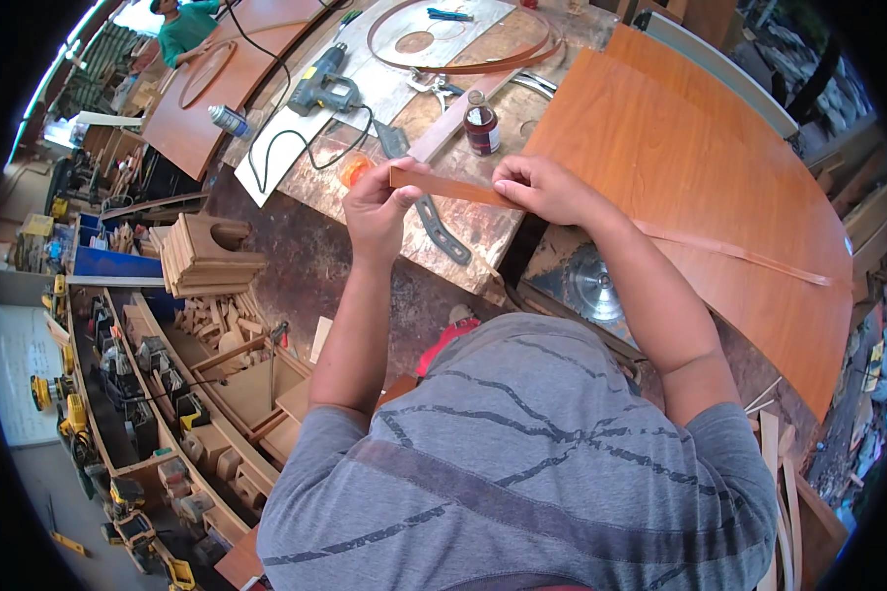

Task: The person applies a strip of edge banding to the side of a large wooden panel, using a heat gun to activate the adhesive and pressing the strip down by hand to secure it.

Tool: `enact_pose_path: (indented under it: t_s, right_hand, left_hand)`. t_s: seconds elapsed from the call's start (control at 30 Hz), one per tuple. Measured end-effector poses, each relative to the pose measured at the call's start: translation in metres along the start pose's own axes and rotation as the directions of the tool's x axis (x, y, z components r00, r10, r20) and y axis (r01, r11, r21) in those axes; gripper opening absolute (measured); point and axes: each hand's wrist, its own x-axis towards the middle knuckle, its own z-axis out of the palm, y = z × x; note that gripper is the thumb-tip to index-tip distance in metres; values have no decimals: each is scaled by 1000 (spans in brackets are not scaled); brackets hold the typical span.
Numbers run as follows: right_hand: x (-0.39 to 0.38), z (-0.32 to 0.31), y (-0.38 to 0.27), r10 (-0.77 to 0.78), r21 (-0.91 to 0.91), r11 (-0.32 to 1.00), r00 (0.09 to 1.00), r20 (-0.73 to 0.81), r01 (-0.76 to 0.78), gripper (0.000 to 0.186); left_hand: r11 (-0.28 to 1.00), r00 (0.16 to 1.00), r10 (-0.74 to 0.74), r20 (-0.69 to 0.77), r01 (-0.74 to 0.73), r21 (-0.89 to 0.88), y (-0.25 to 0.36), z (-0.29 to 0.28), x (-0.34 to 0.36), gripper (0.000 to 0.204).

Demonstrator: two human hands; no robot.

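Note:
Both my hands hold a short, flat strip of reddish-brown, wood-look edge banding (pixel 453 188) above the near part of the workbench. My left hand (pixel 375 212) pinches its left end between thumb and fingers. At the other end, the fingers of my right hand (pixel 554 190) are closed on it. Beneath the strip lies a dark, slotted, curved metal piece (pixel 442 229). A brown glass bottle (pixel 481 125) stands just beyond the strip, beside a pale wooden batten (pixel 453 123). An orange translucent item (pixel 356 168) is partly hidden behind my left hand.
A large wood-look panel (pixel 680 158) fills the right side, a long thin strip (pixel 739 254) across it. A circular saw blade (pixel 593 283) sits below my right forearm. Farther back are a heat gun (pixel 323 84), pliers (pixel 434 87), a spray can (pixel 229 120) and coiled banding (pixel 463 69). Another person (pixel 185 32) stands far left.

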Motion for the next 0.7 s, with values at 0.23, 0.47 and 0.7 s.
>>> enact_pose_path:
  t_s: [0.23,0.47,0.7]
  right_hand:
    - [-1,-13,23,232,303,942,933,-276,-145,24]
    - [-32,-39,47,32,-139,987,954,-296,-77,21]
    - [-55,-25,27,116,37,992,993,26,-117,36]
  left_hand:
    - [1000,1000,-5,-10,5,-16,0,2,-3,36]
    - [1000,1000,12,7,-11,-23,-1,5,-3,36]
    - [999,1000,17,10,-16,-47,0,4,-5,36]
